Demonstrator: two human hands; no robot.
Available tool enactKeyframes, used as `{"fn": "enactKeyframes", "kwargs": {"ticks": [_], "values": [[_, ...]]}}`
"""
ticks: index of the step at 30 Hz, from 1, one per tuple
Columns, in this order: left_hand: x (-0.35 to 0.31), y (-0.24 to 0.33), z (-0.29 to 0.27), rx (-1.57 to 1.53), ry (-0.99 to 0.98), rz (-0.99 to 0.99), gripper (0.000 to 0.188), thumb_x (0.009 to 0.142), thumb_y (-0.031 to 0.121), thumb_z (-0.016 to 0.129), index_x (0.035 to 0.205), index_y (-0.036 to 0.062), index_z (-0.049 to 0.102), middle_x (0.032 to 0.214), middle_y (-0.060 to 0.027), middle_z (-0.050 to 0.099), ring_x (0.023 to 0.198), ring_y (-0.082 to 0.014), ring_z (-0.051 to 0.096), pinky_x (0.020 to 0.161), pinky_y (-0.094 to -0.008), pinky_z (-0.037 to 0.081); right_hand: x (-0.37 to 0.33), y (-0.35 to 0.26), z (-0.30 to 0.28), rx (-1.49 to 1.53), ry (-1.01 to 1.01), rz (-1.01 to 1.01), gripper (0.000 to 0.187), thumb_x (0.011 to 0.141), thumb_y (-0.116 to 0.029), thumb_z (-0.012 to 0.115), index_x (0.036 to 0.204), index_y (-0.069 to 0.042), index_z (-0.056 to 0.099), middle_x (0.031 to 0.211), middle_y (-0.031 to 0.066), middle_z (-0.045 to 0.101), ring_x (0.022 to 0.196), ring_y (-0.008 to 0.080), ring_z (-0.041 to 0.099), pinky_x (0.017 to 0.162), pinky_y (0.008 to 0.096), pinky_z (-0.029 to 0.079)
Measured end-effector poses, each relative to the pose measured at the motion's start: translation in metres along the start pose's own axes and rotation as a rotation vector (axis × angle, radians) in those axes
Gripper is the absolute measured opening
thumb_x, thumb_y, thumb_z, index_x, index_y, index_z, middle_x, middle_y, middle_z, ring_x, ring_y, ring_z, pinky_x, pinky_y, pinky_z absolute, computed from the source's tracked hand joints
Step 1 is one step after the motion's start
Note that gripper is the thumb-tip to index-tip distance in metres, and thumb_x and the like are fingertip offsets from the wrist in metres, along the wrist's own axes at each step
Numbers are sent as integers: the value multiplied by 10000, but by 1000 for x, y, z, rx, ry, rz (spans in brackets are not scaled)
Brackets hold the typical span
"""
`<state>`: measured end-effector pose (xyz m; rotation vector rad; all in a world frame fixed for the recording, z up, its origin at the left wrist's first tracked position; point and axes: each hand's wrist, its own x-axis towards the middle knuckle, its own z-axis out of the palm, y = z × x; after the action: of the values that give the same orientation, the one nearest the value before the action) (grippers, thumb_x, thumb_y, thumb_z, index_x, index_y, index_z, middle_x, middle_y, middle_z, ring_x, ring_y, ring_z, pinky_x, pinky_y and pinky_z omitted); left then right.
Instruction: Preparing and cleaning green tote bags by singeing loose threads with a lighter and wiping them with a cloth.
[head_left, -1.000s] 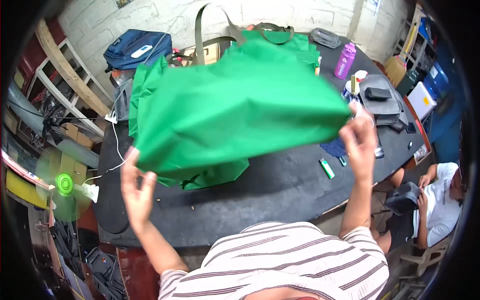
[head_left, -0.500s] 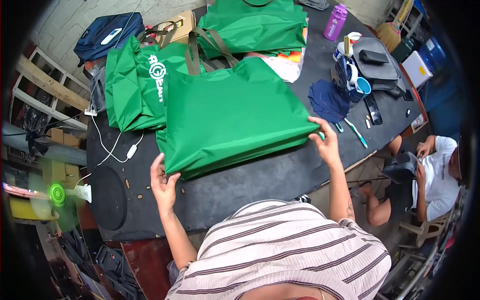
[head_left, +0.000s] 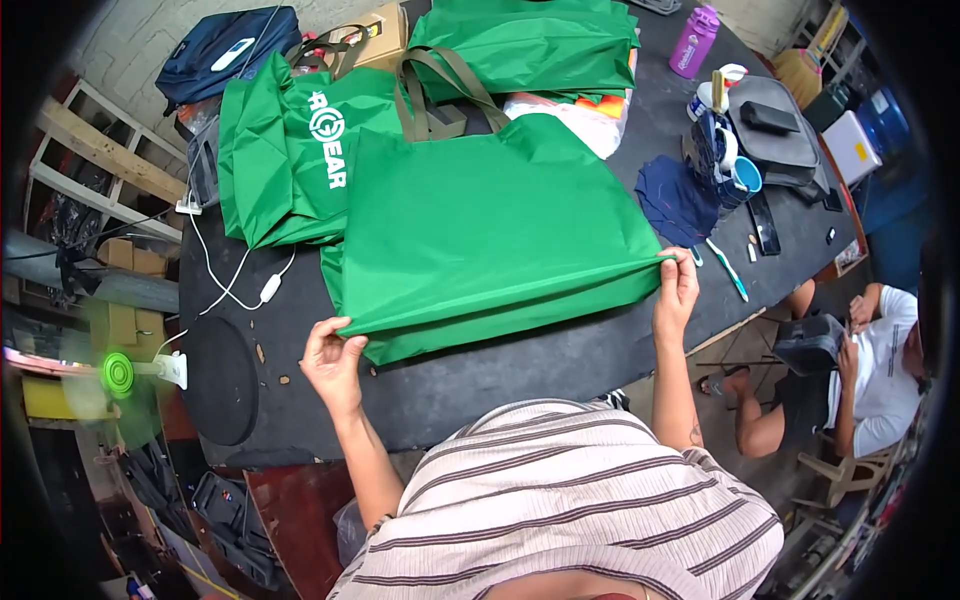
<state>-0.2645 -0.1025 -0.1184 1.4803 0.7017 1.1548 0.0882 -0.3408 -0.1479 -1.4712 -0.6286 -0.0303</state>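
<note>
A green tote bag (head_left: 490, 220) lies across the dark table, its brown handles (head_left: 455, 90) pointing away from me and its bottom edge toward me. My left hand (head_left: 335, 368) pinches the near left corner of the bag. At the near right corner, my right hand (head_left: 676, 290) pinches the fabric between thumb and fingers. The bottom panel shows as a long fold between both hands. Left of it rests a second green bag (head_left: 275, 160) with white lettering, partly covered by the one I hold. More folded green bags (head_left: 540, 45) are stacked behind.
On the right are a purple bottle (head_left: 693, 42), a grey case (head_left: 770, 130), a blue cup (head_left: 745, 178), dark blue cloth (head_left: 675, 200) and a toothbrush (head_left: 728, 270). A small green fan (head_left: 118, 374) and white cable stand left. Another person (head_left: 870, 370) sits at the right.
Both hands have changed from spread fingers at the corners to pinching them. The right corner is drawn outward and the bottom edge looks straighter and flatter.
</note>
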Motion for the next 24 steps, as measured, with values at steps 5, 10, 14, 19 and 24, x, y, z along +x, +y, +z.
{"fn": "enactKeyframes", "kwargs": {"ticks": [5,10,14,19,24], "values": [[-14,-14,11,373,-288,-241,703,649,-135,687,1276,106,480,1253,-56,472,1158,-184,467,945,-309,421,-10,31,-9,131,-119,212,300,944,-261,564,1146,-44,516,1034,-7,526,915,69,477,824,199,362],[-1,-13,8,-135,75,-50,680,745,-98,686,1322,62,362,1034,-56,567,950,-129,546,838,-242,443,-8,18,-16,278,-205,217,488,825,-240,710,1199,-12,495,1058,35,547,950,102,514,847,237,393],[-16,-40,-11,62,45,-324,379,766,-93,672,1123,-21,566,995,-52,608,883,-129,580,817,-266,478,-20,22,-26,165,-434,314,626,704,-97,771,1241,16,469,1153,70,526,1130,187,490,983,310,361],[-26,-37,-7,131,132,-265,165,722,-136,673,807,-7,615,781,-6,570,696,-68,525,649,-208,450,-32,22,-21,12,-218,277,87,830,22,589,915,7,606,868,1,592,852,96,550,799,243,433],[-13,-25,-10,101,41,3,153,744,-119,681,830,-21,600,842,-27,586,724,-87,544,671,-221,451,-1,3,-34,-93,-299,138,82,848,58,545,912,15,574,834,-2,570,838,82,536,758,220,427]]}}
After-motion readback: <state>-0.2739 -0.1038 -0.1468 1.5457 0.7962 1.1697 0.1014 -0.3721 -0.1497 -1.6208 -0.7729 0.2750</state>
